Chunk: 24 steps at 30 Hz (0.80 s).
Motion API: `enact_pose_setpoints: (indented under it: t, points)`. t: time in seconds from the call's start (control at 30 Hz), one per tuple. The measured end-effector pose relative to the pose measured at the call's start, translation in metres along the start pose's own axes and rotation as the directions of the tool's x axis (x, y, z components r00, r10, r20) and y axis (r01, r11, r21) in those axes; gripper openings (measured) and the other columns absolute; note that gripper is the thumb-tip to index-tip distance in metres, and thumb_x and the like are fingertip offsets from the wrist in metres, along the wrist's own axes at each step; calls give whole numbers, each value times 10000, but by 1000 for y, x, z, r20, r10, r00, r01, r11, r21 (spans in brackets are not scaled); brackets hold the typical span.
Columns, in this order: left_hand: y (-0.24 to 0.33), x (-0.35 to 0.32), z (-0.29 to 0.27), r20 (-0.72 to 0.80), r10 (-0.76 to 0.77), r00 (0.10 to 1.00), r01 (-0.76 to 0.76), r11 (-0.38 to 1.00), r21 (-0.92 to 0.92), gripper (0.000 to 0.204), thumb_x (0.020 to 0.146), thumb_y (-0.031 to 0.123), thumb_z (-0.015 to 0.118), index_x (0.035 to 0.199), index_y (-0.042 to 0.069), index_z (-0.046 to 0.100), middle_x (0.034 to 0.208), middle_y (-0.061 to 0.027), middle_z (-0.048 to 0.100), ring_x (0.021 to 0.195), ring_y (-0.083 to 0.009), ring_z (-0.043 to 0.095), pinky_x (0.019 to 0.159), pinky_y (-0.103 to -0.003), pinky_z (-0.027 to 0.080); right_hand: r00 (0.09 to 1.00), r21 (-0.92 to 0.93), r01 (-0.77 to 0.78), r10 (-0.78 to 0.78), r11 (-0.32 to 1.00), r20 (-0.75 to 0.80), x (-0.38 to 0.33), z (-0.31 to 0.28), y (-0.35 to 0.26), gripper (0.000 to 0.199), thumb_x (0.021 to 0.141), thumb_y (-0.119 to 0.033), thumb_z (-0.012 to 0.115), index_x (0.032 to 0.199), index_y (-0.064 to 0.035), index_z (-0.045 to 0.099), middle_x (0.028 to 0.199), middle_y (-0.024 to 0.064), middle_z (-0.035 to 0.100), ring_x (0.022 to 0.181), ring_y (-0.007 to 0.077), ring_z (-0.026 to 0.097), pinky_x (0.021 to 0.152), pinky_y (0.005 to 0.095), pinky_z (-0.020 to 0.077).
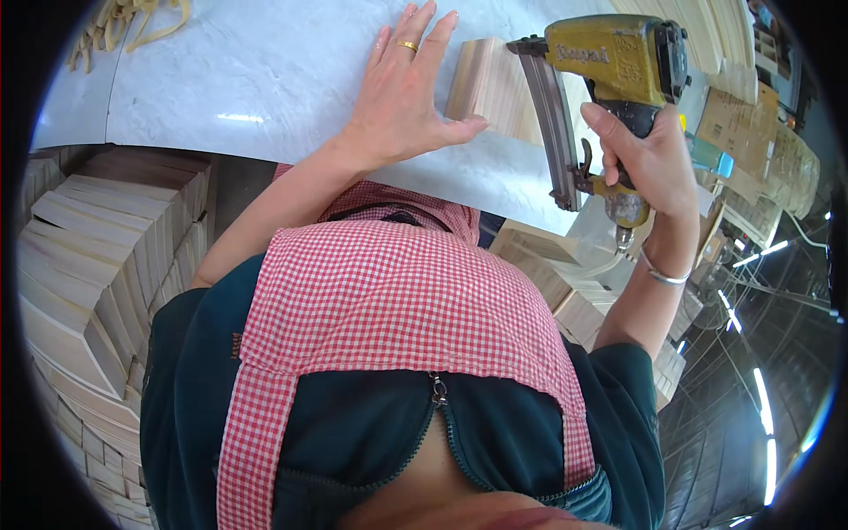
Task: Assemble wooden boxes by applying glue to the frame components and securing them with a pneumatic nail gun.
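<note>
Workshop w/ a white marbled tabletop [265,79]; the wood block [495,88] on it is the landmark. Left hand [402,97] lies flat just left of the block, fingers spread open, thumb tip touching its near edge. Right hand [649,159] is closed around the grip of a yellow nail gun [601,79], whose nose sits at the block's right side. Stacks of wood pieces [97,256] stand below the tabletop, well left of the block; more boxes [751,132] far right. Rubber bands [124,22] far left.
</note>
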<state>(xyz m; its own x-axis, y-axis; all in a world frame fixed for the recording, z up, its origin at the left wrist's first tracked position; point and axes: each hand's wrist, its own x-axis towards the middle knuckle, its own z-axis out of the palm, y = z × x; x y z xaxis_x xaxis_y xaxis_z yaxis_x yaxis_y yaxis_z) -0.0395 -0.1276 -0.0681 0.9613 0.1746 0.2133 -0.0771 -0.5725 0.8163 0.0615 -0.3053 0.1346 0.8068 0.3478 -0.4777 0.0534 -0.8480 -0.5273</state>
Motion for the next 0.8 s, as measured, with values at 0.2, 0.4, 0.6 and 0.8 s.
enact_pose_setpoints:
  t: [0.2, 0.4, 0.6, 0.8]
  points:
    - [2, 0, -3, -28, 12, 1000, -12, 1000, -2, 1074, 689, 470, 861, 1542, 89, 329, 1598, -155, 318, 1491, -340, 282, 1236, -543, 173, 1000, 32, 17, -17, 999, 20, 0, -12, 11, 308, 910, -273, 766, 865, 10, 653, 518, 8, 565, 387, 94, 507, 389, 208, 371]
    - [29, 18, -18, 64, 122, 990, -129, 986, 105, 875, 661, 450, 878, 1360, 75, 509, 1538, -144, 396, 1381, -318, 408, 1193, -555, 238, 984, 87, -110, 121, 990, -130, -26, -27, 52, 289, 919, -259, 752, 868, 6, 653, 511, 7, 555, 390, 93, 487, 400, 207, 371]
    - [64, 47, 31, 207, 401, 892, -448, 844, 295, 624, 617, 386, 882, 1108, 85, 643, 1342, -137, 546, 1215, -284, 505, 1104, -506, 313, 958, 139, -175, 201, 975, -204, -43, -29, 68, 268, 925, -239, 742, 855, 4, 652, 511, 8, 549, 390, 93, 468, 403, 211, 370]
    - [64, 62, 58, 267, 417, 869, -483, 831, 277, 513, 565, 317, 883, 992, 100, 702, 1192, -131, 626, 1092, -265, 544, 1004, -457, 373, 956, 167, -178, 211, 970, -205, -43, -28, 77, 293, 915, -265, 749, 897, 13, 661, 503, 9, 546, 383, 94, 476, 398, 214, 374]
